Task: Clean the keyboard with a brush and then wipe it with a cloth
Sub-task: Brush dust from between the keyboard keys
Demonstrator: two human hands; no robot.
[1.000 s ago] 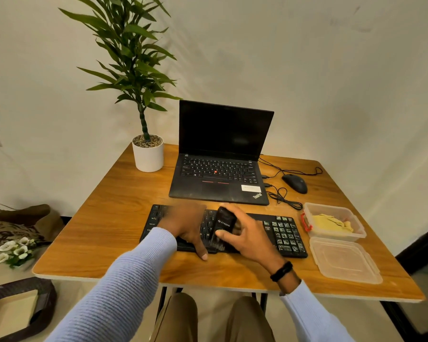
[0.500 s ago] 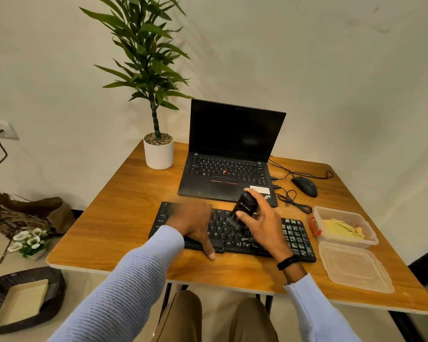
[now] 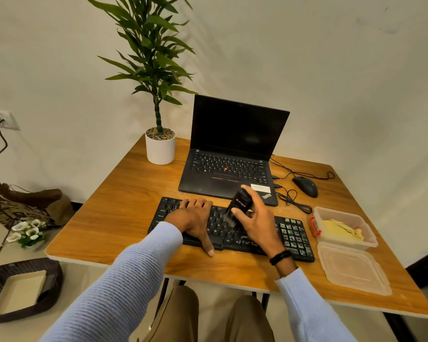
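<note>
Left hand [image 3: 195, 219] flat, right hand [image 3: 256, 224] curled

Black: keyboard [image 3: 292, 233], brush [image 3: 240, 203], laptop [image 3: 232, 134], mouse [image 3: 305, 186]. Orange-brown wood grain: table [image 3: 124, 208]. White: pot [image 3: 160, 150]. Green: plant [image 3: 156, 58]. Pale blue, ribbed: sleeve [image 3: 124, 287]. Yellow: cloth [image 3: 341, 229]. Red: box clasp [image 3: 314, 227].

Seen from my remote station through the head camera, both arms wear long sleeves of light blue ribbed knit. The left sleeve [image 3: 124, 287] ends at the wrist of the left hand [image 3: 195, 220], and the right sleeve [image 3: 307, 309] stops just short of a narrow black band [image 3: 279, 257] on the wrist of the right hand [image 3: 257, 223]. At the bottom of the view I make out olive-brown trousers [image 3: 181, 314] covering both knees.
</note>
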